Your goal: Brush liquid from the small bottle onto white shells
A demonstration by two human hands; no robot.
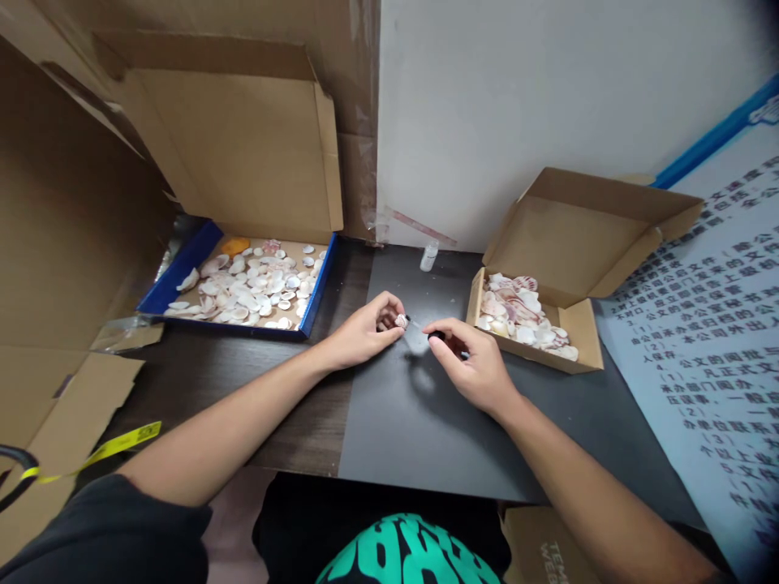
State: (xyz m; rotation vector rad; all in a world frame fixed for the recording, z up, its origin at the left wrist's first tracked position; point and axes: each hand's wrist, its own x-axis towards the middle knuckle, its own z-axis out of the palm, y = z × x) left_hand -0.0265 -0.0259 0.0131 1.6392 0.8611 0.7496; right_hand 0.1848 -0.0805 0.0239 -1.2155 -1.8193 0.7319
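Observation:
A small whitish shell [401, 321] sits pinched between the thumb and fingers of my left hand [370, 331], above the dark table. My right hand [467, 357] grips a thin brush with a black cap [436, 335]. The brush's dark tip reaches the shell or lies just beside it; I cannot tell which. Farther back on the grey mat [389, 430] stands a small clear bottle [429, 255] with a white label, apart from both hands.
On the left, a blue-sided cardboard box [316, 292] with its lid raised holds many pale shells [243, 288]. An open brown box [584, 341] of larger shells [517, 312] stands at right. Behind rises a white wall [548, 81]; a printed sheet [718, 324] lies far right.

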